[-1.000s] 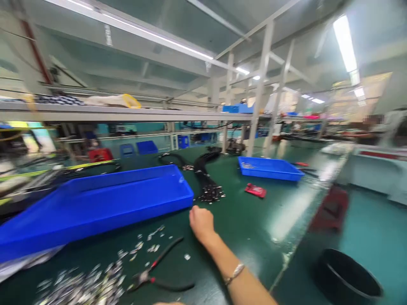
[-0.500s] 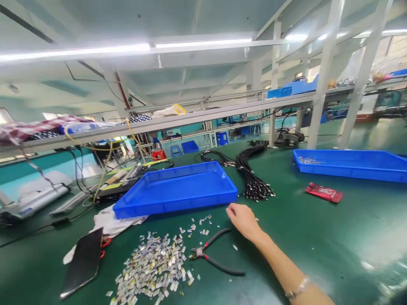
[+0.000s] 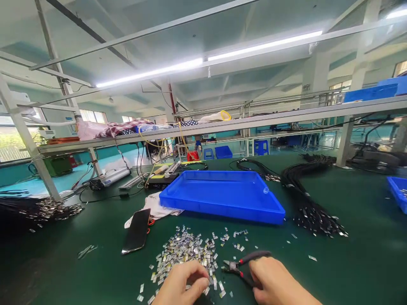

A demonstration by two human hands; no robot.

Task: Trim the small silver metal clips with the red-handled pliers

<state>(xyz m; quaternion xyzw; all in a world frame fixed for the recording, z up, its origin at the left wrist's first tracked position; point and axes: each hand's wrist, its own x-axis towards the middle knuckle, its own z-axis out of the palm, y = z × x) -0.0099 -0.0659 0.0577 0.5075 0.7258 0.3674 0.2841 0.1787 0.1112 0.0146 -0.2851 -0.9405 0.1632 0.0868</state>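
Right hand (image 3: 275,277) at the pliers (image 3: 234,266), fingers curled over the handle side; lower handle runs in under the fingers, upper handle passes just above the knuckles. Full grip or only contact: cannot tell. Pliers lie on the tabletop (image 3: 104,275), handles spread, head pointing toward the left hand (image 3: 184,283), so the head sits between both hands, nearer the right.

Left hand at the near edge of the pile of small metallic pieces (image 3: 186,248), covering part of it. Thumb and index bent toward each other, narrow gap; cannot tell if a piece is pinched. Pile spreads directly beyond the left hand, loose pieces lying to both sides of it, some near the pliers' head. A few more strays right of the pliers, past the right hand.

Blue tray (image 3: 219,210) beyond the pile, well apart from both hands, its left corner over a white cloth (image 3: 155,206). Dark phone (image 3: 136,233) left of the pile, partly on the cloth, red loops (image 3: 151,222) showing at its right edge. Black cable bundle (image 3: 307,201) right of the tray, ends toward the viewer. Second cable bundle (image 3: 28,212) at far left. Thin strips (image 3: 86,251) left of the phone. Another blue tray (image 3: 399,194) cut off at right edge. Long shelf (image 3: 286,119) across the back, cloths on its left part.
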